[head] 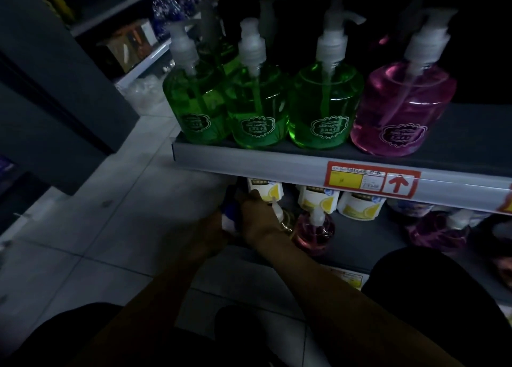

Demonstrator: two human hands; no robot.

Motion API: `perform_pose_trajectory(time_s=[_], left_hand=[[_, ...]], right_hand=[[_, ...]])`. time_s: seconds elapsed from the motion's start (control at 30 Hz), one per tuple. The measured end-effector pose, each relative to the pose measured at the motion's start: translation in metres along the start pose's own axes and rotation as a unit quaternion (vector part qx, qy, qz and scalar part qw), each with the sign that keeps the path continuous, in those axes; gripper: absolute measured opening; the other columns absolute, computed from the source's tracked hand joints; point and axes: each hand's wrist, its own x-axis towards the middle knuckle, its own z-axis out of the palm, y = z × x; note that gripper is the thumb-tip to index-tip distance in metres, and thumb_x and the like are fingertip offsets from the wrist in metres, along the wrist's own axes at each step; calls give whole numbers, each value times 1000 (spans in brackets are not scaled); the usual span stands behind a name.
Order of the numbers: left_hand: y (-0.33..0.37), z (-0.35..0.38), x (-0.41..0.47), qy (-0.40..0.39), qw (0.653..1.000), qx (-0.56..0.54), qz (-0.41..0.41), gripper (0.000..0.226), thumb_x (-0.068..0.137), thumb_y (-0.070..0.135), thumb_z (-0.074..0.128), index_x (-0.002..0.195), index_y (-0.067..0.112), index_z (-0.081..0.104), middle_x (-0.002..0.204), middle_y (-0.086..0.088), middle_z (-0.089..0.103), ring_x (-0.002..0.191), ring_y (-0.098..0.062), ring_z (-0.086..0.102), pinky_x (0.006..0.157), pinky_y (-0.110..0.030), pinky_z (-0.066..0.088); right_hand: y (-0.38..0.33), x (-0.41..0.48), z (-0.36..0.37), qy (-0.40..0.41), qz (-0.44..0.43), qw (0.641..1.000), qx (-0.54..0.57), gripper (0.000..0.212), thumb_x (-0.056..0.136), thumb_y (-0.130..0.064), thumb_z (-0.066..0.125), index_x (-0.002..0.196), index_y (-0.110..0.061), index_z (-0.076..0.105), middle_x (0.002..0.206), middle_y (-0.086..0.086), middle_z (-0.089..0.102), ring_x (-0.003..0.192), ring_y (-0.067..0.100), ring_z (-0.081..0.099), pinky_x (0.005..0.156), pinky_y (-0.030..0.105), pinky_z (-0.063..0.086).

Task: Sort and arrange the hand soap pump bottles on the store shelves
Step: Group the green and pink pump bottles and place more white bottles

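Three green pump bottles (pixel 259 106) and one pink pump bottle (pixel 401 109) stand in a row at the front of the upper shelf (pixel 277 161). On the dim lower shelf (pixel 360 242), both hands reach in at its left end. My left hand (pixel 207 233) and my right hand (pixel 259 217) grip a blue-and-white bottle (pixel 230 218) between them. A small pink pump bottle (pixel 314 232) stands just right of my right wrist. Behind it stand white bottles with lemon labels (pixel 313 199).
A red and yellow price tag (pixel 371 182) hangs on the upper shelf's front strip. More purple bottles (pixel 440 228) stand at the lower shelf's right. A grey tiled floor (pixel 116 228) lies to the left, with a dark shelf unit (pixel 55 89) beyond it.
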Motion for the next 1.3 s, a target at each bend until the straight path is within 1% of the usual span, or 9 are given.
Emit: perform_pose_trajectory(time_s=[0.07,0.17,0.33,0.53,0.8,0.93,1.1,1.23,1.3], left_hand=[[-24,7,12,-17,997,-68,20,51,69,36,76,103,1,63,112,-23,61,108,-40,57,97,-56,44],[-4,-4,-13,10,991,-126,47,27,80,17,73,103,9,63,106,-8,61,104,-29,57,91,-40,45],[5,-39,-23,-11,996,77,49,45,88,16,65,131,11,53,129,-6,56,111,-22,56,97,-32,44],[36,-90,-82,-103,975,-22,197,45,68,-2,80,105,18,66,96,9,74,93,-4,67,85,-24,50],[129,-91,-169,-109,905,-212,352,62,64,59,75,112,22,61,87,-2,72,63,-9,61,56,-21,48],[173,-84,-201,-102,879,-253,391,56,68,44,76,117,25,58,105,13,72,95,-6,68,71,-19,53],[231,-66,-235,-78,838,-296,452,66,58,48,79,119,37,55,116,16,68,109,-8,64,84,-25,52],[298,-71,-262,54,764,-326,554,57,74,48,73,123,62,47,129,20,59,122,-6,55,99,-35,47],[330,-84,-275,117,732,-298,602,55,89,30,64,130,59,41,132,21,56,121,2,53,96,-25,49]], right_hand=[[1,1,6,21,4,999,25,39,90,-7,59,129,-2,52,126,19,60,114,32,60,93,38,49],[4,-3,6,45,-2,999,20,28,90,-8,60,117,-2,61,118,17,65,108,30,64,88,36,52],[4,-21,-2,75,-89,993,13,34,87,-24,65,119,-12,62,113,12,68,102,28,65,84,35,51],[12,-70,-60,182,-198,957,106,57,70,-52,75,117,-21,64,108,3,68,97,22,63,76,29,50],[11,-157,-161,305,-221,869,321,34,88,-39,61,119,-25,58,105,-11,67,93,2,65,75,20,53],[11,-199,-212,384,-243,830,323,30,86,-33,63,115,-24,61,107,-13,67,97,9,66,80,32,55],[4,-239,-290,466,-286,765,341,26,82,-33,61,107,-27,62,100,-13,68,88,7,67,70,23,55],[-3,-256,-361,536,-341,722,275,25,87,-33,57,110,-27,56,103,-19,64,91,1,64,69,13,50],[-7,-255,-392,572,-361,696,241,24,90,-31,53,113,-24,54,105,-16,61,93,4,62,71,15,49]])
